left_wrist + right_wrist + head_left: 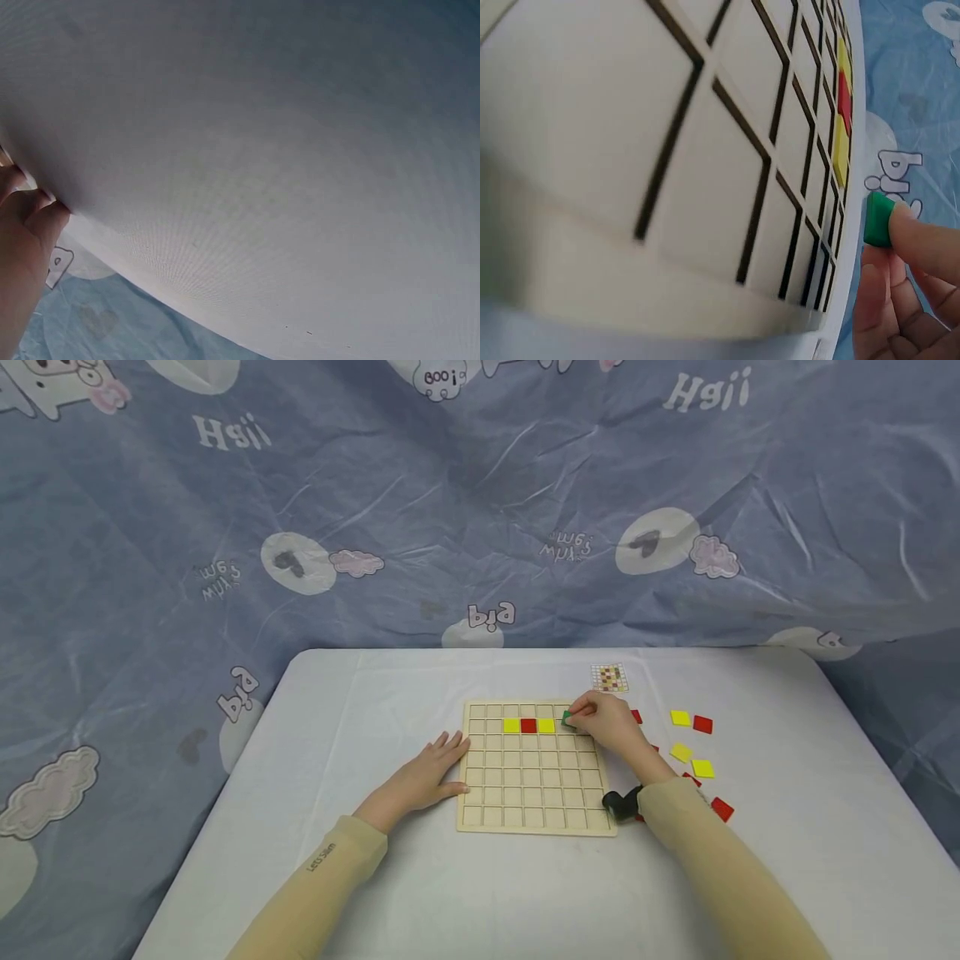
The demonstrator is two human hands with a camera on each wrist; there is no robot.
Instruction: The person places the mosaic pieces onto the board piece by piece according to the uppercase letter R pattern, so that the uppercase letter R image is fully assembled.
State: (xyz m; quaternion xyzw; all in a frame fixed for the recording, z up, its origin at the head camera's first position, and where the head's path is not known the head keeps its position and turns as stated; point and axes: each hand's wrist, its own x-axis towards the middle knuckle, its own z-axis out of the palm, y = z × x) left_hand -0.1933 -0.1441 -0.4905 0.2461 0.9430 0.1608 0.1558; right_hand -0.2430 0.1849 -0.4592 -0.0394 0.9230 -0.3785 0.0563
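A wooden grid board (534, 777) lies flat on the white table. In its second row from the back sit a yellow tile (512, 726), a red tile (528, 726) and another yellow tile (547, 726), side by side. My right hand (611, 724) pinches a green square tile (879, 219) between thumb and fingers, above the board's back right part. At the board's left edge rests my left hand (426, 775), fingers spread and fingertips touching the frame. The left wrist view catches only part of that hand (26, 240), at its left border.
Loose red tiles (702, 724) and yellow tiles (702, 768) lie scattered right of the board, some partly hidden by my right arm. A small printed grid card (609, 677) lies behind the board. The black wrist camera (621, 805) hangs over the board's right edge.
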